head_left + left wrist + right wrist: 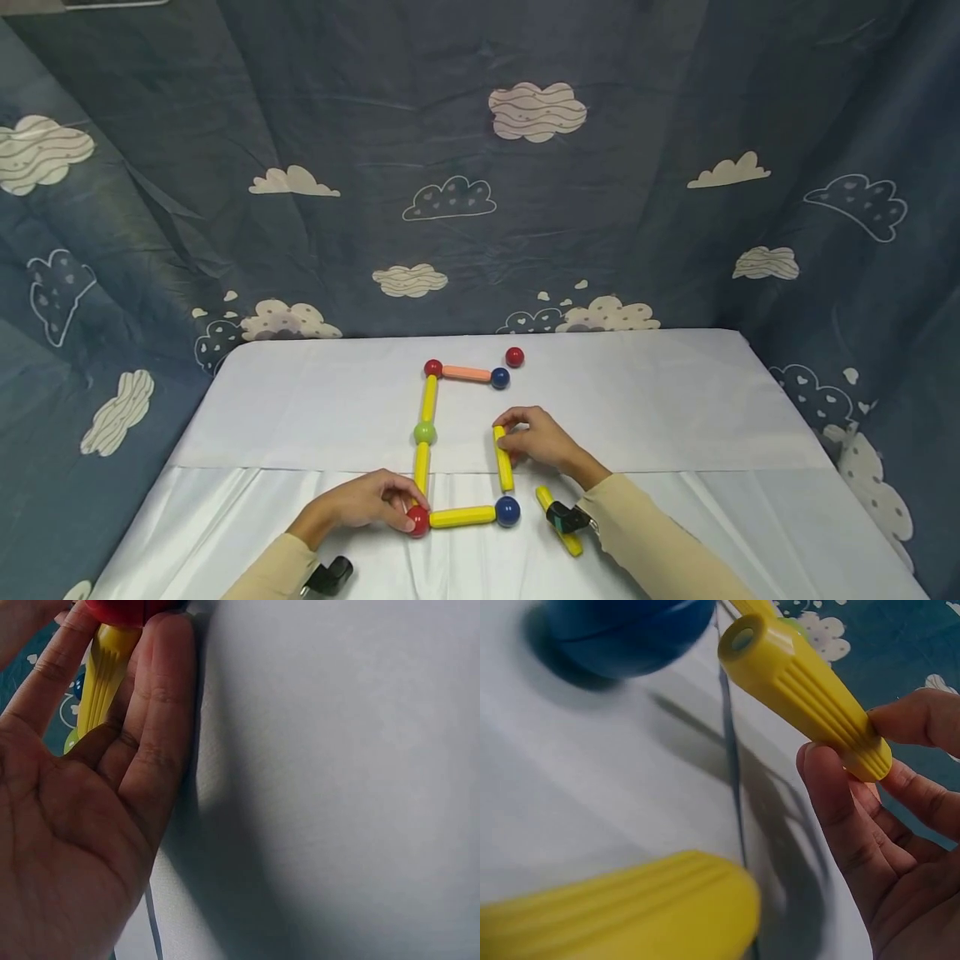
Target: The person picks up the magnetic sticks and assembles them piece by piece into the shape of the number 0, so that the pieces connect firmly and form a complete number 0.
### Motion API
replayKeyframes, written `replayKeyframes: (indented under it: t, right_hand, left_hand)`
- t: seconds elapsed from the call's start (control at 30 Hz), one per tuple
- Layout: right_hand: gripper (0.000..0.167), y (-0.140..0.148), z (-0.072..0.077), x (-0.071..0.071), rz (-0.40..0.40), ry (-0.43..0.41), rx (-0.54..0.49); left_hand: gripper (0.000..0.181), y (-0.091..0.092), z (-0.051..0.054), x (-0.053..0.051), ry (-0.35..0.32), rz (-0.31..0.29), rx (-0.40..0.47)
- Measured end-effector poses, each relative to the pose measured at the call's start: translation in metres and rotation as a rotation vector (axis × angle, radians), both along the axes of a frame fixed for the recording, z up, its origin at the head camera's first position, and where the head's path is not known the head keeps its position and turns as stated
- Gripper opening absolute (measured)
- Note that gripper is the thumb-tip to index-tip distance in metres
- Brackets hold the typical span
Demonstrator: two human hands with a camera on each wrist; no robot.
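Note:
At the lower left corner of a figure of sticks and balls, my left hand (pixel 367 502) pinches a red ball (pixel 418 522) between thumb and fingers; the left wrist view shows the ball (pixel 127 609) only in part. From it a yellow stick (pixel 462 517) runs right to a blue ball (pixel 507 512). My right hand (pixel 542 442) pinches another yellow rod (pixel 503 460) by its far end. That rod's near end is tilted toward the blue ball, with a gap between them in the right wrist view (pixel 802 694).
Yellow sticks (pixel 429 398) and a green ball (pixel 424 432) form the left side, up to a red ball (pixel 432 368), an orange stick (pixel 467 374) and a blue ball (pixel 500 378). A loose red ball (pixel 514 357) lies behind. A yellow stick (pixel 572 544) lies beneath the right wrist.

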State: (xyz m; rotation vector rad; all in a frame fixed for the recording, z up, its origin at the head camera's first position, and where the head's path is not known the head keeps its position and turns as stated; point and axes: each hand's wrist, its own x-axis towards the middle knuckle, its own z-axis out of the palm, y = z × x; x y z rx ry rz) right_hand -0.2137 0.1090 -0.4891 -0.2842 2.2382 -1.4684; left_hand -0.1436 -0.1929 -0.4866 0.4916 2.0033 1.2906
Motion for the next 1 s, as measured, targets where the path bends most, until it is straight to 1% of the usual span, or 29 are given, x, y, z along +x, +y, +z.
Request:
replayKeyframes:
  t: [0.17,0.37,0.5,0.63,1.0]
  right_hand:
    - [0.026,0.001,-0.004,0.004,-0.005,-0.012,-0.015]
    - [0.025,0.002,-0.011,0.009,-0.02,-0.012,-0.014]
    - [0.024,0.003,-0.012,0.011,-0.036,0.001,0.011]
    - [0.023,0.003,-0.012,0.013,-0.029,0.009,0.044]
    - [0.025,0.001,-0.012,0.011,-0.03,0.025,0.096]
  left_hand:
    - [0.026,0.0,-0.002,0.0,-0.007,0.007,0.007]
    - [0.025,-0.001,-0.005,0.001,-0.016,-0.002,0.009]
    - [0.025,-0.001,-0.005,0.001,-0.009,0.0,0.016]
    - [0.026,-0.001,-0.004,0.001,-0.01,-0.002,0.013]
    - [0.026,0.0,-0.004,0.0,-0.008,0.006,0.011]
